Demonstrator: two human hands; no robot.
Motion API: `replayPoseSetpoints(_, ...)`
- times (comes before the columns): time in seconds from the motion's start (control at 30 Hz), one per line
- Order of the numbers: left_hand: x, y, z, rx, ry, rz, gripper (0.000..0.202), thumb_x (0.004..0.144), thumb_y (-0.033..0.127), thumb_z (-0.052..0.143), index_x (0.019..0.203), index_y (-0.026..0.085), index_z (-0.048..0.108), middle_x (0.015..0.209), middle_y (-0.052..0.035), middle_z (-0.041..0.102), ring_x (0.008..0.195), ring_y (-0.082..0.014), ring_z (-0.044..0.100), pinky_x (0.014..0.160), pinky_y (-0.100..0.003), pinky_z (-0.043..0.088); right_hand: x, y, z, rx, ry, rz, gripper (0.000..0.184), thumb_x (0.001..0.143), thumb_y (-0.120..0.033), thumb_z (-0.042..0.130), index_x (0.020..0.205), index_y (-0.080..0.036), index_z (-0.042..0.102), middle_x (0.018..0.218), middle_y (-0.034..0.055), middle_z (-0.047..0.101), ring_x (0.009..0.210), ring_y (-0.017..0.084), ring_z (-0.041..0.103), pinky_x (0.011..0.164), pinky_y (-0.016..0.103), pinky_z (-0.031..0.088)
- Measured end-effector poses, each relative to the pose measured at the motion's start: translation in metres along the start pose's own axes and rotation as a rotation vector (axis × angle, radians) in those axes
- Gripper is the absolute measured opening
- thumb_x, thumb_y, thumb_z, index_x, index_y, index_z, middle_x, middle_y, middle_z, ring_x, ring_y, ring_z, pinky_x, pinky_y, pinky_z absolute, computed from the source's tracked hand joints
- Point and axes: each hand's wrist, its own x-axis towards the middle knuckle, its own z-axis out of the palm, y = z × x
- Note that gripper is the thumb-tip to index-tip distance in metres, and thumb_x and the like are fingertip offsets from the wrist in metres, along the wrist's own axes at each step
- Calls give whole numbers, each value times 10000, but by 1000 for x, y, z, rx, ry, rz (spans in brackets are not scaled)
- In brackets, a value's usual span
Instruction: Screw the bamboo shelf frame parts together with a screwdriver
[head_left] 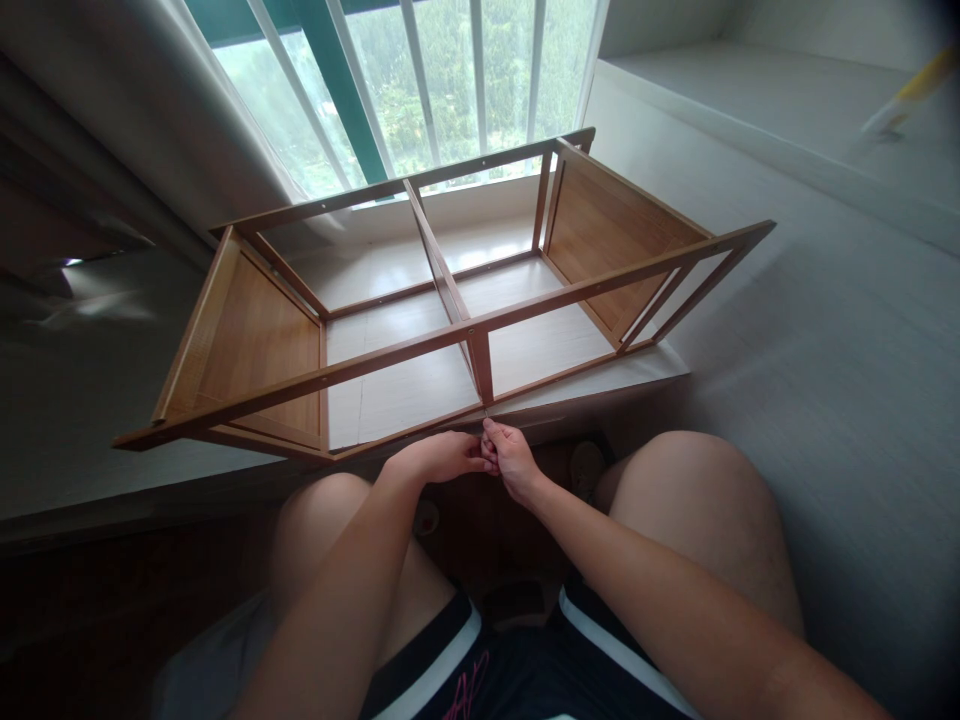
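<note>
A pale ledge (390,345) spreads beneath a long, open wooden frame (471,328), which lies on it with a solid panel at each end and a divider (442,265) crossing the middle. Beyond the frame, a barred window (450,90) shows green foliage; a grey curtain (217,100) hangs beyond the frame's left end. On the near side of the frame, the wearer's bare knees are parted, one toward each end, below dark shorts (517,670) with white trim.

Both hands meet between the knees, right at the frame's near lower rail, just below the divider's foot, so nearly all of the frame stretches away beyond them. The right hand (511,458) pinches, thumb against fingers, a tiny thin piece (486,411) at that rail, too small to identify. The left hand (442,457) bends in beside it, fingers curled and touching the right; whether it grips anything, I cannot tell.
</note>
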Motion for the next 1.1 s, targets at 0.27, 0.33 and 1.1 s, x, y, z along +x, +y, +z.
replayPoseSetpoints(0.27, 1, -3, -3, -8, -28, -31, 470, 709, 617, 630, 906, 192, 659, 832, -30, 689, 698, -186, 596, 583, -262, 370, -4, -3, -1, 290, -143, 99, 453, 851, -549, 581, 620, -202, 403, 459, -79, 326, 382, 68, 290, 359, 196, 189)
replayPoseSetpoints(0.33, 4, -4, -2, -19, -58, -11, 466, 650, 562, 706, 930, 193, 657, 842, -22, 689, 717, -189, 603, 591, -258, 380, -4, -4, -2, 323, -191, 109, 448, 860, -537, 576, 618, -203, 400, 463, -77, 332, 387, 72, 283, 362, 202, 212)
replayPoseSetpoints(1.1, 11, -1, 1, 18, -118, 25, 318, 655, 420, 752, 875, 198, 694, 836, -10, 713, 755, -197, 634, 665, -262, 438, -8, -1, 4, 218, -118, 69, 431, 850, -532, 570, 623, -198, 417, 440, -81, 362, 364, 59, 271, 357, 191, 194)
